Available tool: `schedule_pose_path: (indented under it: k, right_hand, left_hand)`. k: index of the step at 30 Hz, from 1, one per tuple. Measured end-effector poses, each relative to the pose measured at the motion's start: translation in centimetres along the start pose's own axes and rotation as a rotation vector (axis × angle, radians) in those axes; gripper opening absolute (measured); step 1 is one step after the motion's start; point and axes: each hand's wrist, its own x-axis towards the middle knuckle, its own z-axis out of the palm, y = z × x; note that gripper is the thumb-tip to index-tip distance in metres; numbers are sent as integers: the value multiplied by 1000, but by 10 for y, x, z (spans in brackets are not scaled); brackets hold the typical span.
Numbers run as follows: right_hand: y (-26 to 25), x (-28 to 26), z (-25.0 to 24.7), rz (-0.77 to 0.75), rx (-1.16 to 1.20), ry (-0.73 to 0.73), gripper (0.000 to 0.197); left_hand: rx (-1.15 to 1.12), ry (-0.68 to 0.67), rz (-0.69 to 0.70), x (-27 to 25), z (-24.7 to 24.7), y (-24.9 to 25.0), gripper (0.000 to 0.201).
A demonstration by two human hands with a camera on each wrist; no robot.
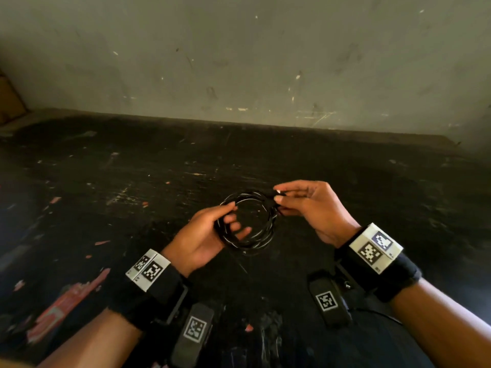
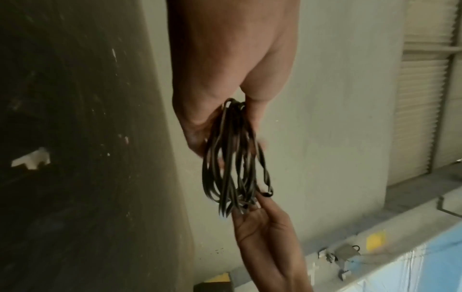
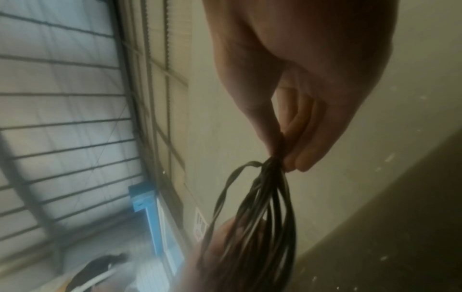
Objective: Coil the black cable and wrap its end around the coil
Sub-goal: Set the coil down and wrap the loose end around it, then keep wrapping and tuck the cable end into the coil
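The black cable [image 1: 259,235] is wound into a round coil of several loops, held above the dark table between both hands. My left hand [image 1: 212,232] grips the coil's left side, fingers curled through the ring. My right hand [image 1: 297,201] pinches the cable's end at the coil's upper right edge, between thumb and forefinger. In the left wrist view the coil [image 2: 232,162] hangs from my left hand [image 2: 200,138] with the right hand's fingers [image 2: 255,219] at its far end. In the right wrist view my right fingers [image 3: 297,156] pinch the bunched loops [image 3: 265,213], one twisted strand looping off left.
The dark, scratched table [image 1: 132,187] runs back to a grey wall [image 1: 239,62]. Red paint flecks [image 1: 66,301] mark its left part. A brown box edge [image 1: 10,102] shows at the far left. Shutters and a blue ledge appear in the wrist views.
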Motion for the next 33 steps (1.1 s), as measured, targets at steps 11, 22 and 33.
schedule_pose_path:
  k: [11,22,33]
  right_hand:
    - [9,-3,13,-77,-540,-162,27]
    - [15,3,66,-269,-733,-358,14]
    - [72,-12,152,-176,-664,-656,9]
  left_hand:
    - [628,257,273,-1,-1,10,32]
    - [825,194,352,-28,-38,9,38]
    - [659,665,355,-72,-103,-14,31]
